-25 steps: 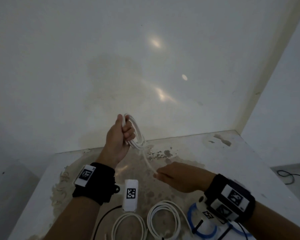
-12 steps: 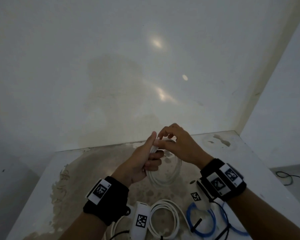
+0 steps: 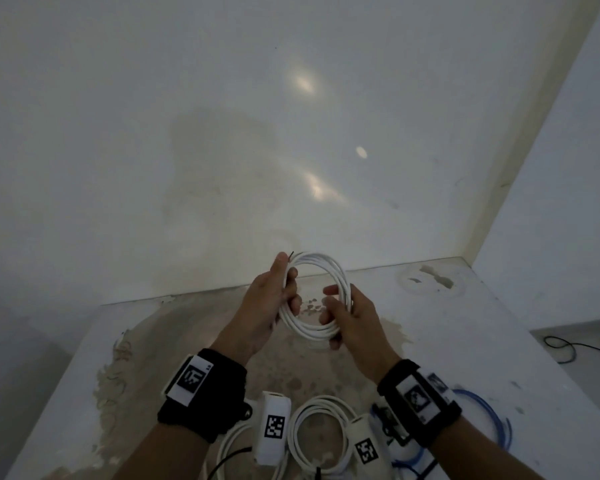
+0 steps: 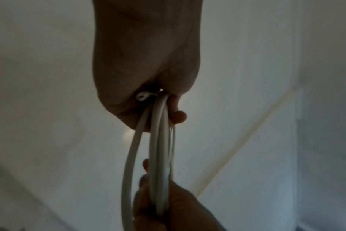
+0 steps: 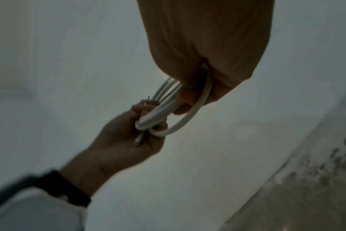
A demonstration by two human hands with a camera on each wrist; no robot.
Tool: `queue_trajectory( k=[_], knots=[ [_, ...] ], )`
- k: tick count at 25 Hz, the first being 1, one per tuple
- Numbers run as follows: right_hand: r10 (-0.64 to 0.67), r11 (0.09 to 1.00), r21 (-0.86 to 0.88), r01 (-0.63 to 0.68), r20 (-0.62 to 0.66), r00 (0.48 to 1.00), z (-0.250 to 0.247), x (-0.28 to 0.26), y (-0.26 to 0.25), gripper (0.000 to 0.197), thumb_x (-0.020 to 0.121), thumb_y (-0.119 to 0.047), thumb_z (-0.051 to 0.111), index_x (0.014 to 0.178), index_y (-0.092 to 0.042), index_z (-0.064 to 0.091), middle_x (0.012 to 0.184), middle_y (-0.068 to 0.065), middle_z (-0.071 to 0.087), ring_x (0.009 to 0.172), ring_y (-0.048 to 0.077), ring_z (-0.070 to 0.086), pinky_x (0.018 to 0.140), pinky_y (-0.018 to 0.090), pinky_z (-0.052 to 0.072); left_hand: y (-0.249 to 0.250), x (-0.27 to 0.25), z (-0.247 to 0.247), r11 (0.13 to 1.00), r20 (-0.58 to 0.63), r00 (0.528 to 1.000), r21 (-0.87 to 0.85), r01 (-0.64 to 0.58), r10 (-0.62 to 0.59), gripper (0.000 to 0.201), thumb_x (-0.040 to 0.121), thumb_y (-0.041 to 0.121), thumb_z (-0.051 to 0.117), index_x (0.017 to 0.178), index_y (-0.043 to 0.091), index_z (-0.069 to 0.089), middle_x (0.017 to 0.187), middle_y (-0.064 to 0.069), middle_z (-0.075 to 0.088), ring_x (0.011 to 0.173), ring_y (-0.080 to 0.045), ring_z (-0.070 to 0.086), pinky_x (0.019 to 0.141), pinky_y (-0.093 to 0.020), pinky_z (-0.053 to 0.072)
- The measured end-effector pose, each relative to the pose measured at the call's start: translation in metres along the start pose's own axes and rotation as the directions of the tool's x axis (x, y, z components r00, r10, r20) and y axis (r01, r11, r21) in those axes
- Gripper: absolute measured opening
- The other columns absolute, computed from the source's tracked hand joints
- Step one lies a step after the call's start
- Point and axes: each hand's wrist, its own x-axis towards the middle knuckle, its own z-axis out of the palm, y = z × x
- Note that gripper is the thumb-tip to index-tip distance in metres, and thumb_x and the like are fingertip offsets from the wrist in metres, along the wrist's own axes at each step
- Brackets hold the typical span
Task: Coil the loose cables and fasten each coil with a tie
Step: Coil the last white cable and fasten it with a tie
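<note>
Both hands hold one coil of white cable (image 3: pixel 317 299) up in the air above the far part of a stained white table (image 3: pixel 465 341), in front of a pale wall (image 3: pixel 222 116). The left hand (image 3: pixel 267 306) grips the left side of the coil, its thumb laid up along the outside of the loops and its fingers curled through the middle of the ring. The right hand (image 3: pixel 354 317) grips the right and lower side, its fingers curled round the bundled loops from the inside. The coil is made of several turns that lie close together, standing roughly upright and facing the person. In the left wrist view one turn (image 4: pixel 130 156) bows out a little apart from the rest of the bundle, and a cut white cable end (image 4: pixel 141 96) shows at the edge of the palm. In the right wrist view a short cable end (image 5: pixel 138 139) sticks out below the left hand's fingers, and a thin dark tip (image 5: pixel 148 97) pokes up above them; the same dark tip shows at the top of the coil in the head view. On the table close to the person lie two more white cable coils, one (image 3: pixel 321 434) in the middle and one (image 3: pixel 229 448) partly hidden under the left forearm, and a blue cable coil (image 3: pixel 489 417) under the right wrist. A thin black cable (image 3: pixel 229 460) runs across the near edge.
</note>
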Motion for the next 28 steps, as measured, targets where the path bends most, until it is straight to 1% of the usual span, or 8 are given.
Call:
queue_trajectory(
  k=[3,5,7,13,20,24,26,28],
  knots=[
    [0.086,0.964,0.261,-0.051,-0.123,0.989,0.009,0.006,0.002,0.012,0.099,-0.014,0.055,0.096,-0.012,0.067,0.053,-0.001,0.045,0.047,0.012,0.043,0.050,0.028,0.042,-0.014,-0.002,0.000,0.986,-0.126,0.991,0.166,-0.019,0.040,0.043,0.103,0.042,0.037,0.099,0.005,0.057,0.051,0.007,0.038,0.045,-0.010,0.044,0.052,-0.025,0.043],
    [0.247,0.777,0.593,-0.211,0.020,0.969,0.018,0.003,-0.004,0.013,0.099,-0.017,0.054,0.095,-0.012,0.065,0.051,-0.003,0.032,0.043,0.010,0.034,0.048,0.025,0.044,-0.023,-0.003,-0.001,0.979,-0.202,0.977,0.201,-0.025,0.067,0.039,0.104,0.038,0.035,0.119,0.007,0.054,0.061,0.003,0.044,0.043,-0.008,0.040,0.048,-0.026,0.040],
    [0.275,0.709,0.649,-0.276,0.105,0.956,0.026,-0.004,-0.008,0.013,0.102,-0.021,0.049,0.095,-0.013,0.057,0.051,-0.005,0.023,0.038,0.007,0.024,0.037,0.020,0.030,-0.029,-0.006,-0.006,0.948,-0.230,0.963,0.313,-0.066,0.143,0.032,0.105,0.033,0.033,0.130,0.020,0.049,0.074,-0.002,0.050,0.042,-0.009,0.041,0.047,-0.027,0.040],
    [0.256,0.837,0.496,-0.230,0.018,0.967,0.032,-0.016,-0.002,0.027,0.103,-0.011,0.046,0.121,-0.026,0.059,0.062,0.001,0.038,0.048,0.013,0.028,0.043,0.027,0.039,-0.027,-0.020,-0.014,0.981,-0.358,0.919,0.155,-0.115,0.164,0.029,0.105,0.023,0.039,0.119,0.018,0.064,0.073,-0.001,0.042,0.044,-0.008,0.029,0.040,-0.022,0.029],
    [0.252,0.928,0.277,-0.249,0.024,0.967,0.034,-0.036,0.011,0.021,0.096,-0.001,0.037,0.097,-0.019,0.047,0.071,0.008,0.044,0.045,0.018,0.032,0.044,0.031,0.043,-0.037,-0.038,-0.026,0.964,-0.388,0.911,0.263,-0.037,0.141,0.032,0.104,0.023,0.037,0.105,0.010,0.066,0.063,-0.001,0.038,0.040,-0.009,0.027,0.040,-0.020,0.023],
    [-0.127,0.925,-0.326,0.194,0.217,0.968,0.030,-0.030,0.010,0.035,0.102,-0.016,0.047,0.134,-0.027,0.043,0.092,0.005,0.062,0.055,0.019,0.060,0.051,0.028,0.051,-0.035,-0.056,-0.035,0.954,-0.207,0.976,0.300,-0.008,0.073,0.035,0.106,0.026,0.035,0.109,0.006,0.064,0.059,0.003,0.036,0.041,-0.008,0.025,0.039,-0.018,0.022],
    [-0.209,0.828,-0.412,0.380,0.401,0.892,0.041,-0.029,0.015,0.028,0.104,-0.027,0.046,0.130,-0.026,0.054,0.076,-0.005,0.061,0.050,0.011,0.052,0.049,0.026,0.043,-0.035,-0.067,-0.045,0.953,-0.154,0.987,0.304,0.007,0.042,0.037,0.106,0.027,0.035,0.113,0.004,0.063,0.059,0.003,0.034,0.042,-0.008,0.022,0.039,-0.018,0.020],
    [-0.166,0.848,-0.385,0.365,0.460,0.872,0.055,-0.031,0.021,0.025,0.104,-0.029,0.044,0.119,-0.023,0.063,0.064,-0.007,0.051,0.046,0.011,0.042,0.046,0.028,0.037,-0.036,-0.077,-0.061,0.948,-0.157,0.987,0.318,0.015,0.037,0.034,0.106,0.029,0.035,0.119,0.007,0.058,0.060,0.002,0.033,0.042,-0.008,0.022,0.039,-0.018,0.020]
  ],
)
